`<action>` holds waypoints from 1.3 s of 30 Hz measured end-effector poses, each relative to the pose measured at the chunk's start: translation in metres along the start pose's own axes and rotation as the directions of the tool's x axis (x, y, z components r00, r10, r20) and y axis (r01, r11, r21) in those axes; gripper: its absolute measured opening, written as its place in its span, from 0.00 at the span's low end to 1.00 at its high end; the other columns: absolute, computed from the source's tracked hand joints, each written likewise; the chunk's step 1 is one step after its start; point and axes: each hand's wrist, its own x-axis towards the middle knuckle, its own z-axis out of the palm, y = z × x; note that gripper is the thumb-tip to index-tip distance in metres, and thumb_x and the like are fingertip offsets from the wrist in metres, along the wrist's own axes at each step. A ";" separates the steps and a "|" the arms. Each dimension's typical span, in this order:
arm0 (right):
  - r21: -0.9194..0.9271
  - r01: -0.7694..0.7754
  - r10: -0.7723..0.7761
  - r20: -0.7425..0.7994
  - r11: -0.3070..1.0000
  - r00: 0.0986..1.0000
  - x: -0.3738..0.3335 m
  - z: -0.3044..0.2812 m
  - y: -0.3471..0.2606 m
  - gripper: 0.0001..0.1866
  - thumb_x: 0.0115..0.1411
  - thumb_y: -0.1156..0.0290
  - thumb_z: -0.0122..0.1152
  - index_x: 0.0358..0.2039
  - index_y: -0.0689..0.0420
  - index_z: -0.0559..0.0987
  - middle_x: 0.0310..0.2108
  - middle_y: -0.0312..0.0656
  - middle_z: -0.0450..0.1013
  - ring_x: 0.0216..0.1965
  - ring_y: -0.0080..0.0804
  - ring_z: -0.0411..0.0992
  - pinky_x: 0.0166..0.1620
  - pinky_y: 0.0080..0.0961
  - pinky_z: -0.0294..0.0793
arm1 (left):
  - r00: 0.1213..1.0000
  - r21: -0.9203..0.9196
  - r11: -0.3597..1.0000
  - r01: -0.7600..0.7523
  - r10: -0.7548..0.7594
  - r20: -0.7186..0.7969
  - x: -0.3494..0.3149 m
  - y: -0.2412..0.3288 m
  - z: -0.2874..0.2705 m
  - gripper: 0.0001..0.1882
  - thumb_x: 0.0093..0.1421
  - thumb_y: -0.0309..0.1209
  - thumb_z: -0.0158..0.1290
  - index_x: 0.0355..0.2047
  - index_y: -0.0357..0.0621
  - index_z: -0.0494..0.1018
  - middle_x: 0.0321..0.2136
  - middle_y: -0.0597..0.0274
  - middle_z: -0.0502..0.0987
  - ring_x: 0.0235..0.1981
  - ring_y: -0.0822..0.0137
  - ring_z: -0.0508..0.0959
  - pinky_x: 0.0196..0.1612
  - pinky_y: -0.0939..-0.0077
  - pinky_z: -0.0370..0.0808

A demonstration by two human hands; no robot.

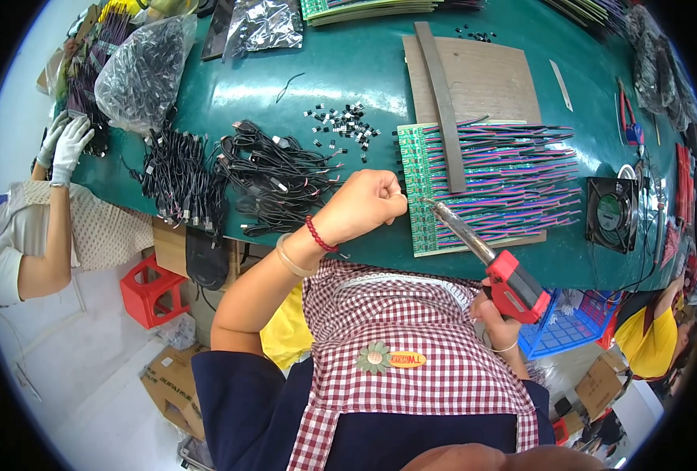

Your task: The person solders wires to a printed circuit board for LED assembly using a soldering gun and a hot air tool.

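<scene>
A panel of green circuit boards (415, 169) lies on the table in front of me, with rows of black, pink and blue wires (513, 184) stretching right from it. My right hand (494, 318) is wrapped round the red handle of a soldering iron (513, 290). Its metal tip reaches the panel, beside my left hand (370, 206). At the panel's left edge, the left fingers are pinched together; whatever they hold is too small to make out. A flat grey bar (441, 110) lies across the wires and a brown board (482, 74).
Small black parts (344, 125) are scattered left of the panel, near bundles of black cables (274, 177). A black fan (611, 212) and red-handled pliers (627, 122) lie at the right. Another person's gloved hands (70, 145) are at the far left.
</scene>
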 end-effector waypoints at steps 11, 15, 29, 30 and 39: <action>0.299 0.210 -0.180 -0.126 0.931 0.976 0.011 -0.020 -0.026 0.20 0.56 0.73 0.54 0.48 0.66 0.65 0.17 0.37 0.64 0.16 0.23 0.61 0.21 0.20 0.64 | 1.000 -0.039 0.999 -0.016 0.016 0.010 0.002 0.000 0.005 0.07 0.54 0.26 0.50 0.22 0.40 0.65 0.14 0.71 0.69 0.13 0.83 0.63 0.15 0.88 0.58; 0.232 0.514 -0.399 -0.403 0.826 0.823 0.004 -0.064 -0.045 0.23 0.59 0.63 0.50 0.50 0.64 0.61 0.16 0.35 0.60 0.14 0.20 0.56 0.18 0.17 0.60 | 1.000 -0.028 1.000 0.001 0.000 0.014 0.002 0.008 0.005 0.06 0.51 0.25 0.51 0.20 0.38 0.67 0.15 0.67 0.70 0.17 0.79 0.69 0.21 0.85 0.65; -0.083 0.263 -0.197 -0.874 0.961 0.444 0.053 -0.188 -0.037 0.12 0.58 0.72 0.53 0.41 0.63 0.70 0.15 0.33 0.60 0.14 0.20 0.58 0.16 0.19 0.59 | 0.999 -0.114 0.993 0.040 -0.044 -0.025 -0.005 -0.001 0.000 0.07 0.55 0.23 0.48 0.21 0.42 0.64 0.13 0.70 0.67 0.12 0.82 0.62 0.15 0.88 0.55; -0.072 0.261 -0.192 -0.861 0.963 0.471 0.050 -0.186 -0.034 0.12 0.58 0.72 0.53 0.41 0.63 0.70 0.15 0.33 0.60 0.14 0.20 0.58 0.16 0.19 0.59 | 0.998 -0.136 0.990 0.036 -0.041 -0.039 -0.009 0.000 0.001 0.07 0.55 0.23 0.48 0.21 0.42 0.64 0.13 0.70 0.66 0.12 0.81 0.61 0.15 0.87 0.54; 0.232 0.505 -0.396 -0.390 0.831 0.831 0.012 -0.054 -0.035 0.21 0.58 0.65 0.55 0.46 0.66 0.65 0.13 0.35 0.61 0.13 0.20 0.59 0.17 0.18 0.60 | 1.000 -0.032 0.999 -0.013 0.012 -0.011 0.002 0.006 0.002 0.08 0.54 0.26 0.50 0.20 0.40 0.66 0.15 0.68 0.70 0.16 0.81 0.67 0.18 0.87 0.61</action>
